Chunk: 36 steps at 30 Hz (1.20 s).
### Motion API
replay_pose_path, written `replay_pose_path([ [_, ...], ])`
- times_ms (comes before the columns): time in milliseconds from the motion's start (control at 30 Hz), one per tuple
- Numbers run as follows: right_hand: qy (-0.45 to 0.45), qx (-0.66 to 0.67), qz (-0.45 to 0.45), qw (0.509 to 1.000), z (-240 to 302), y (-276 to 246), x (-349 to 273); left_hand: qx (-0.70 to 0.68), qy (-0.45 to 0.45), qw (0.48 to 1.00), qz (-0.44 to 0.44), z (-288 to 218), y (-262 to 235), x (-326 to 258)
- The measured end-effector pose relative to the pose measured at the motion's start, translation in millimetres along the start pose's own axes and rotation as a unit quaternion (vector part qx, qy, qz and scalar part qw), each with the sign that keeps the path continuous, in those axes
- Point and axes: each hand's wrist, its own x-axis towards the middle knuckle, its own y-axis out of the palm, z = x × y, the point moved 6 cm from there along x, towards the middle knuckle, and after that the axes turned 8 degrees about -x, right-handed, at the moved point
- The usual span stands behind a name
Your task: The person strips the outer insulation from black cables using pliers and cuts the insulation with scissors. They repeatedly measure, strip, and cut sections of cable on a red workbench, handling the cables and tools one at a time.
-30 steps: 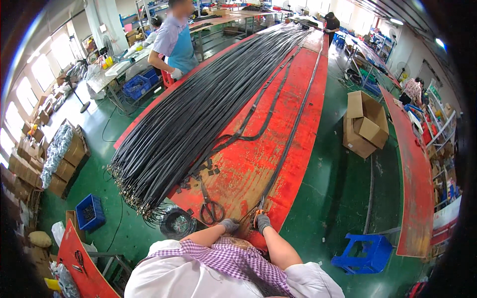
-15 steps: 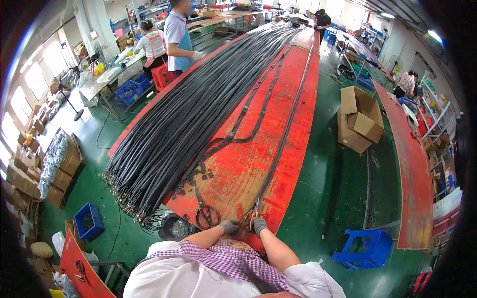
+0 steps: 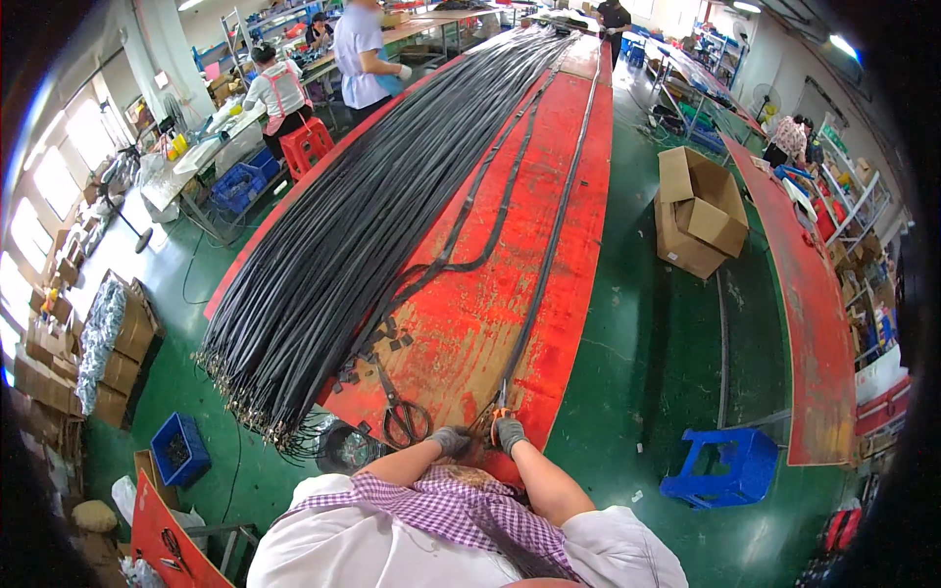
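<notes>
At the near end of the long red table (image 3: 461,333), my right hand (image 3: 509,432), in a grey glove, is closed around an orange-handled tool (image 3: 501,414). The tool's metal end points away from me, at the near end of a long black cable (image 3: 546,284). My left hand (image 3: 451,441), also gloved, is closed just to the left; what its fingers hold is too small to make out. Thin brown strands (image 3: 480,423) lie between the hands. Black-handled scissors (image 3: 404,421) rest on the table beyond my left hand, with small black pieces (image 3: 397,338) scattered near them.
A thick bundle of black cables (image 3: 363,225) covers the table's left side. Blue stool (image 3: 725,468) and open carton (image 3: 701,216) stand on the floor to the right. A blue crate (image 3: 179,449) is at lower left. One co-worker (image 3: 363,59) stands along the table's left edge.
The whole view has shifted slightly, with the table appearing a little higher and further left. My hands keep nearly the same pose. The standing co-worker at left has turned and shifted.
</notes>
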Motion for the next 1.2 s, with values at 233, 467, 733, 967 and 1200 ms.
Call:
replay_pose_path([
  [233,0.014,-0.037,-0.003,0.999,-19.5,17.2,23.3,0.096,0.045,0.994,-0.027,-13.4,-2.9,-7.8],
  [467,0.059,0.089,0.046,0.993,-50.3,42.4,45.8,0.090,0.041,0.995,-0.009,-4.4,-1.2,-0.1],
  [733,0.079,0.096,0.086,0.988,-32.7,29.6,25.9,-0.010,-0.007,1.000,-0.009,13.7,-5.1,11.0],
  [967,-0.024,-0.041,0.068,0.997,14.8,-8.7,-15.6,0.116,0.023,0.992,-0.050,-18.1,-6.2,-16.0],
  [1200,-0.040,-0.096,0.070,0.992,-4.7,9.8,7.8,0.069,0.038,0.996,-0.042,-16.2,-4.8,-13.2],
])
